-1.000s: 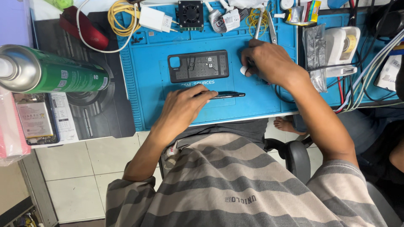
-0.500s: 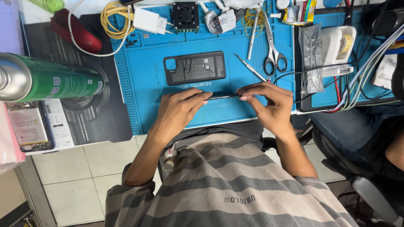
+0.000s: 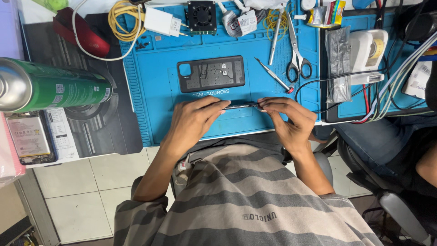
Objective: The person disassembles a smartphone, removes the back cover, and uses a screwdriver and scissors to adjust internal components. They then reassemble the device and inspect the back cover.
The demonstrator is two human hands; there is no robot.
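Note:
Both hands hold a thin dark phone part [image 3: 241,105] edge-on over the near edge of the blue work mat [image 3: 150,95]. My left hand [image 3: 193,120] grips its left end and my right hand [image 3: 289,118] pinches its right end with the fingertips. Just beyond it on the mat lies an opened black phone body [image 3: 210,74], inner side up. A small screwdriver with a red tip [image 3: 274,75] lies to the right of the phone body.
A green spray can [image 3: 54,86] lies on its side at the left, above a phone screen [image 3: 29,136]. Scissors [image 3: 297,50], tweezers [image 3: 274,38], a small fan [image 3: 201,16], a white charger [image 3: 160,21] with yellow cable and black wires [image 3: 346,82] crowd the back and right.
My right hand came back from the far right of the mat to the thin part and now pinches its right end. The left hand has stayed on it.

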